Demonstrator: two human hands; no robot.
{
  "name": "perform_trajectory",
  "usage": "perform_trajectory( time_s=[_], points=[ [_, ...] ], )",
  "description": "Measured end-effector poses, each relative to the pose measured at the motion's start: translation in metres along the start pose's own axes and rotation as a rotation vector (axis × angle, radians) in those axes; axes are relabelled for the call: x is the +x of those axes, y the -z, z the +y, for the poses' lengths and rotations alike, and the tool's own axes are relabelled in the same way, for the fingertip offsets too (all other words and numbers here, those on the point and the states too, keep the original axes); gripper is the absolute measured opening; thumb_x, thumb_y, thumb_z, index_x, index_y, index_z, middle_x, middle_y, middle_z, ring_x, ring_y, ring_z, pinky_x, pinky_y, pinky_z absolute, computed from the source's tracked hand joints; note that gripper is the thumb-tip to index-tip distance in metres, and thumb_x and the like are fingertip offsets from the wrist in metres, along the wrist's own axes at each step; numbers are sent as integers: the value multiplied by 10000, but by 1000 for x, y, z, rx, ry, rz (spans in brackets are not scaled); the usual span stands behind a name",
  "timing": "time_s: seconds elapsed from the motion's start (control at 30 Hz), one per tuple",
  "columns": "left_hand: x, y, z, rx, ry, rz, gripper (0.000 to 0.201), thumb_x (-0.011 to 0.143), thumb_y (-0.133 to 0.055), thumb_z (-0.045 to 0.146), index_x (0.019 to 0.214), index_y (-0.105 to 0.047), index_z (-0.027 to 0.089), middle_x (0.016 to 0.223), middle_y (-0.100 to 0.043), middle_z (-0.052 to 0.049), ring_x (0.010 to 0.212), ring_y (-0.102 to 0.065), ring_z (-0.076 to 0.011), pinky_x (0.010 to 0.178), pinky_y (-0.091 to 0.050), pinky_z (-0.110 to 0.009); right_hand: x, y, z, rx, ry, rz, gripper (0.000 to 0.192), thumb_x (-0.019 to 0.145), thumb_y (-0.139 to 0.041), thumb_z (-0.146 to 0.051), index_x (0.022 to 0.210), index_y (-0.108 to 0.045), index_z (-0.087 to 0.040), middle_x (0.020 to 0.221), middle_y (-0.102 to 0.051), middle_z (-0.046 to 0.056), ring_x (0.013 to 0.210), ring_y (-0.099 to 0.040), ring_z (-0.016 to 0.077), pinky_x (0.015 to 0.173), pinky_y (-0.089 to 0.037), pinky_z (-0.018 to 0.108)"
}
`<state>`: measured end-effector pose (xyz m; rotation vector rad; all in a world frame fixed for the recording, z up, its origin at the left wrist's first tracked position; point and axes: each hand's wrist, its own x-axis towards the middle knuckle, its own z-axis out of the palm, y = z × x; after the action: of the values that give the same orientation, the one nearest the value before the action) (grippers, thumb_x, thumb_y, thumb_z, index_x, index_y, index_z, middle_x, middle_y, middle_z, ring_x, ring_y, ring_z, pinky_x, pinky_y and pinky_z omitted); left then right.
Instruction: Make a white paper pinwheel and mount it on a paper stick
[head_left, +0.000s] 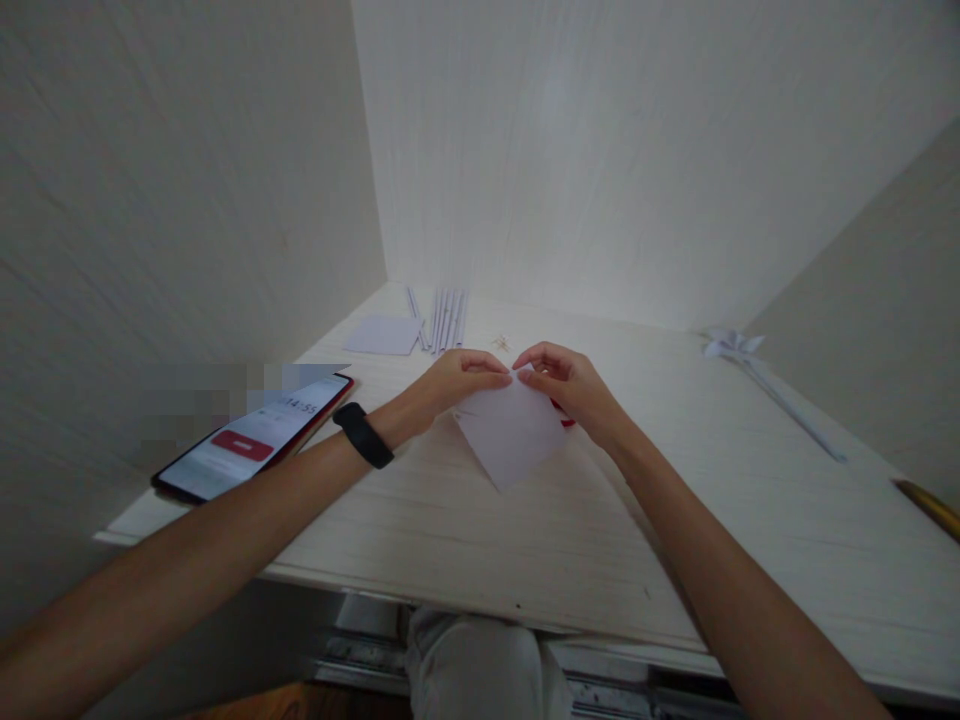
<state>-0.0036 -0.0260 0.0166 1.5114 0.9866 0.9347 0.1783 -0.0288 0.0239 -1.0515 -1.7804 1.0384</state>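
A square sheet of white paper (514, 435) is held up over the table, turned so that one corner points toward me. At its far corner my left hand (471, 377) and my right hand (556, 380) nearly meet, each pinching the paper between thumb and fingers. A black band circles my left wrist. Something red (564, 418) shows partly from behind the paper beside my right hand; most of it is hidden, so its kind is unclear.
Several rolled paper sticks (448, 318) lie at the back beside a stack of paper (384, 334). Small thin sticks (501, 343) lie near them. A phone (259, 440) leans at left. A paper pinwheel (780, 390) and a golden object (928, 505) are at right. Walls enclose the table (420, 530).
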Motion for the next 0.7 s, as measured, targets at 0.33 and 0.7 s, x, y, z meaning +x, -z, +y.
perform_trajectory(
  time_s=[0.33, 0.7],
  points=[
    [2, 0, -4, -56, -1, 32, 185, 668, -692, 329, 749, -672, 164, 697, -647, -21, 601, -549, -121, 562, -383, -240, 2, 1, 2, 75, 24, 14, 199, 729, -635, -369, 780, -588, -182, 650, -529, -22, 550, -440, 76, 465, -318, 198],
    [0, -3, 2, -43, -7, 26, 168, 661, -690, 311, 717, -658, 155, 660, -628, -9, 598, -536, -111, 557, -360, -233, 3, -2, 4, 48, 28, -3, 220, 732, -637, -390, 784, -588, -182, 688, -561, -6, 574, -459, 83, 489, -346, 199]
  ],
)
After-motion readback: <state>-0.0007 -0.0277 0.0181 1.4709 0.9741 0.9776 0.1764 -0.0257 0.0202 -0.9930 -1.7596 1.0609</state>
